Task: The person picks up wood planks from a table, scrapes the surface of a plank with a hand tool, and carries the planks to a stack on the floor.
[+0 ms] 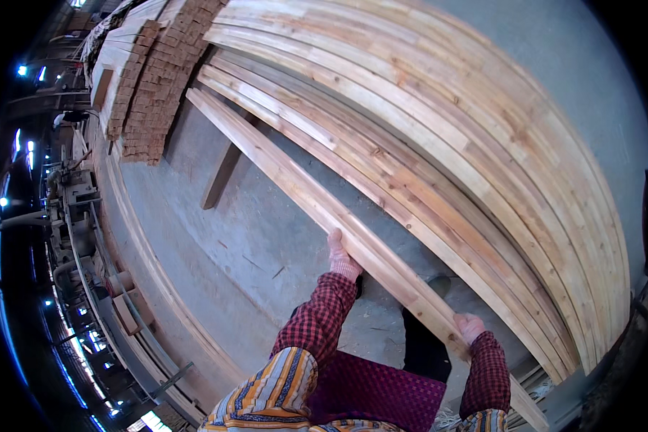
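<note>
My left hand grips the near edge of a long pale wooden board, thumb on top, around its middle. Closer to the board's near end, my right hand is closed over it. The board runs slantwise from the upper left to the lower right, and its far end lies close to a short wooden crosspiece on the floor. Beyond it, a row of similar boards lies side by side, separated from the held one by a gap.
A broad layer of long boards fills the right. At the upper left stands a tall stack of timber with its ends showing. Machinery lines the left side. Wood scraps dot the grey floor.
</note>
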Demonstrator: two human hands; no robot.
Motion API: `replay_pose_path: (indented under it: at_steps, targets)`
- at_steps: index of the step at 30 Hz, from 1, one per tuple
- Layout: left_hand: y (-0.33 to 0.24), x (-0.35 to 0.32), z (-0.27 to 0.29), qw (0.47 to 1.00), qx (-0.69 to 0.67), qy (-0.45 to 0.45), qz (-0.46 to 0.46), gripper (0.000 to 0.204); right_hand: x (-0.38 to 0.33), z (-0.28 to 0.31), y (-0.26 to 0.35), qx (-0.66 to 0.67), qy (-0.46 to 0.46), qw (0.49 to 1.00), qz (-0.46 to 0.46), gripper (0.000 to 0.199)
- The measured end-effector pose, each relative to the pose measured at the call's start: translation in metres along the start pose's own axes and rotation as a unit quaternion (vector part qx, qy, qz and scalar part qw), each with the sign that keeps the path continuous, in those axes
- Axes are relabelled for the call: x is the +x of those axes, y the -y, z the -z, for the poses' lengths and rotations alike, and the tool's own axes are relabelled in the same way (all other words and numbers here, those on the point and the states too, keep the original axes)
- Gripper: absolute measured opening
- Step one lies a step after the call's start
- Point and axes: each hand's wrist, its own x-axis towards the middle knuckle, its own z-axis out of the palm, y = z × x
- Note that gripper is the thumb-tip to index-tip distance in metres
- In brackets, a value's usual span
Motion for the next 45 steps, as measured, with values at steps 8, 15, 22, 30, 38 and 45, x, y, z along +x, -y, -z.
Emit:
replay_pose_path:
  at_steps: [8,15,22,30,38,45]
  targets:
    - [0.044,0.108,0.002,0.997,0.004,0.065,-0.038,0.091,0.053,-0.002,0.019,0.125,-0.033,0.988,0.083,0.047]
    - [0.054,0.122,0.003,0.998,-0.058,0.002,-0.016,0.082,-0.111,0.009,0.074,0.085,-0.145,0.951,0.260,0.040]
    - [0.071,0.135,-0.034,0.997,-0.069,0.014,-0.022,0.092,-0.112,0.010,0.116,-0.158,-0.207,0.895,0.362,0.039]
    - [-0.041,0.028,-0.010,0.885,0.462,-0.039,-0.040,0.085,-0.132,-0.014,0.120,-0.227,-0.125,0.927,0.270,0.036]
    - [-0.142,-0.268,0.312,0.920,0.333,-0.205,0.015,0.056,-0.206,-0.070,0.234,-0.515,-0.018,0.832,0.205,0.042]
    - [-0.159,-0.465,0.441,0.936,-0.002,-0.341,0.087,0.065,-0.270,-0.171,0.602,-0.013,0.083,0.920,0.383,0.031]
